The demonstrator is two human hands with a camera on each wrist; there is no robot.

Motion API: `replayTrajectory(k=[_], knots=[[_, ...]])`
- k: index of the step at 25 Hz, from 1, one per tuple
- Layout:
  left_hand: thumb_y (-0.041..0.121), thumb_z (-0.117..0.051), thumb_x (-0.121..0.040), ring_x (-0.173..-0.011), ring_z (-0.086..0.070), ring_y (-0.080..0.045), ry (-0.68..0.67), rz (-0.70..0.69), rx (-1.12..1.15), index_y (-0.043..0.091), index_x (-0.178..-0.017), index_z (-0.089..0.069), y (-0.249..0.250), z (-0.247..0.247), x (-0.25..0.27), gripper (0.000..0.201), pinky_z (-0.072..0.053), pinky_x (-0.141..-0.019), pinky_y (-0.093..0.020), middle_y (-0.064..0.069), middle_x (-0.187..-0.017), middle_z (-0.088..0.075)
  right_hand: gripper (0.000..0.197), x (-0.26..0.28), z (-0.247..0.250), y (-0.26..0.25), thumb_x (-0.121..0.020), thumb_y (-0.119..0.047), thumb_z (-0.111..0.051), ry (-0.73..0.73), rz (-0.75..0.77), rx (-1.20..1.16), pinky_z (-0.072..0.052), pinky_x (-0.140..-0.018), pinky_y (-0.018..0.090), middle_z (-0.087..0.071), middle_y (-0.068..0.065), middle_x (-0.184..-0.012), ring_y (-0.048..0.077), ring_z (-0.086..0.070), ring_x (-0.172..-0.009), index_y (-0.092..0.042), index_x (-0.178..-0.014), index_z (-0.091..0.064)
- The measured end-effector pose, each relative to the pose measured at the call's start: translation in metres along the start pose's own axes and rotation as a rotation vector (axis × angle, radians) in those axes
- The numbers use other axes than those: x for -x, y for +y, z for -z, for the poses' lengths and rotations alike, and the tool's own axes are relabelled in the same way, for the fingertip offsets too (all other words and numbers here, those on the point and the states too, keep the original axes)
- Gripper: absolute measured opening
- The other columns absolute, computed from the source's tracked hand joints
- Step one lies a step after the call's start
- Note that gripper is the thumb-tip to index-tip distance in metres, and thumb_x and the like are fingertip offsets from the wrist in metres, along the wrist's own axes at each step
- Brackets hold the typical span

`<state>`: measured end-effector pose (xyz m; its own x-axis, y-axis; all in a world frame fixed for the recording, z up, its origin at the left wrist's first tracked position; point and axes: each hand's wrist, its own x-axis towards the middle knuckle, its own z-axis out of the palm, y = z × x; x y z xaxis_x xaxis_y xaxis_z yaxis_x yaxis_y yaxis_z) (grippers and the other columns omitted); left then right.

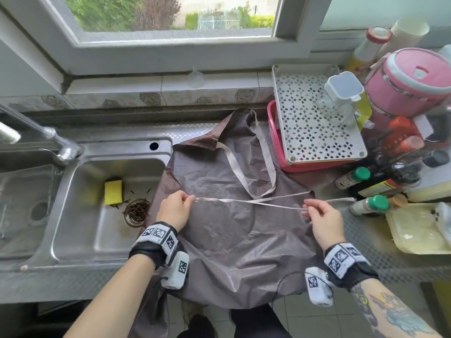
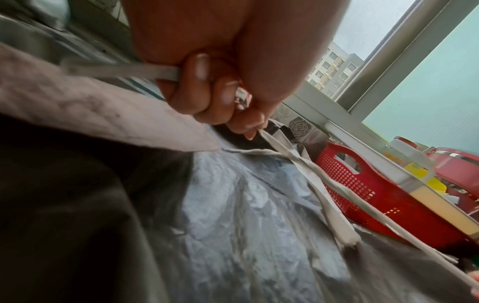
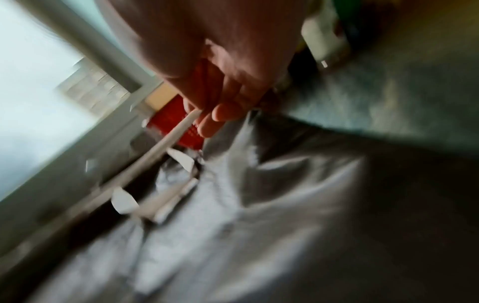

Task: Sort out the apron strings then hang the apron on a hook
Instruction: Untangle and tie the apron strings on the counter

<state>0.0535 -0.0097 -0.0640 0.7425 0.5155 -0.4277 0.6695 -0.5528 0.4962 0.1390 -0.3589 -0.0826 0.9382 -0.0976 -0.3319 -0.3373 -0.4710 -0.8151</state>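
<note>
To my left I see a steel sink (image 1: 73, 242) with a yellow sponge (image 1: 113, 192) in the basin and some dark leaves in the drain strainer (image 1: 135, 212). On the right, a white perforated tray (image 1: 314, 118) lies on top of a red basket (image 1: 275, 142). Behind them stand a pink cooker (image 1: 412, 84) and two green-capped bottles (image 1: 371, 206).

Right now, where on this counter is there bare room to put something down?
Bare steel shows between the apron and the yellow tray, and behind the sink beside the faucet. The right end, with its bottles and pink basket, is crowded.
</note>
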Motion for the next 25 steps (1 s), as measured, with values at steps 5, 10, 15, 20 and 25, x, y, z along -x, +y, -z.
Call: replayTrajectory(k=[5, 10, 15, 20, 25], knots=[[0.043, -0.055, -0.084, -0.096, -0.063, -0.031, -0.079, 0.002, -0.101, 0.026, -0.068, -0.053, -0.006, -0.003, -0.004, 0.024, -0.049, -0.087, -0.041, -0.009, -0.093, -0.071, 0.028, 0.003, -0.003, 0.005, -0.082, -0.017, -0.059, -0.028, 0.005, 0.523, -0.045, -0.086, 0.036, -0.062, 0.014, -0.104, 0.029, -0.057, -0.087, -0.019, -0.109, -0.064], [0.028, -0.055, -0.087, -0.112, -0.052, -0.032, -0.039, -0.229, -0.360, 0.016, -0.106, -0.057, 0.012, -0.018, -0.003, 0.022, -0.040, -0.094, -0.043, -0.010, -0.112, -0.059, 0.036, 0.020, -0.048, -0.019, -0.076, -0.021, -0.065, 0.003, 0.332, 0.751, -0.042, -0.087, 0.043, -0.051, 0.015, -0.107, 0.032, -0.045, -0.096, -0.015, -0.111, -0.060], [0.031, -0.056, -0.086, -0.117, -0.051, -0.032, -0.134, -0.224, -0.516, 0.013, -0.111, -0.052, 0.032, -0.043, 0.000, 0.031, -0.039, -0.095, -0.043, -0.011, -0.119, -0.057, 0.035, 0.012, -0.094, -0.031, -0.082, -0.036, -0.061, -0.243, 0.285, 0.865, -0.036, -0.092, 0.043, -0.057, 0.010, -0.115, 0.033, -0.047, -0.113, -0.017, -0.111, -0.053], [0.016, -0.054, -0.089, -0.114, -0.057, -0.039, -0.192, -0.024, -0.501, 0.005, -0.116, -0.040, 0.029, -0.048, -0.003, 0.033, -0.044, -0.090, -0.044, -0.020, -0.123, -0.057, 0.024, 0.001, -0.102, -0.026, -0.088, -0.036, -0.055, -0.281, 0.212, 0.949, -0.038, -0.090, 0.043, -0.061, 0.011, -0.111, 0.032, -0.052, -0.112, -0.017, -0.102, -0.057], [0.017, -0.055, -0.089, -0.112, -0.059, -0.041, -0.165, 0.033, -0.440, 0.003, -0.114, -0.041, 0.021, -0.039, -0.003, 0.031, -0.046, -0.087, -0.044, -0.023, -0.121, -0.060, 0.015, -0.002, -0.083, -0.023, -0.087, -0.033, -0.056, -0.332, 0.080, 0.633, -0.043, -0.083, 0.040, -0.070, 0.015, -0.097, 0.036, -0.061, -0.099, -0.019, -0.086, -0.054]])
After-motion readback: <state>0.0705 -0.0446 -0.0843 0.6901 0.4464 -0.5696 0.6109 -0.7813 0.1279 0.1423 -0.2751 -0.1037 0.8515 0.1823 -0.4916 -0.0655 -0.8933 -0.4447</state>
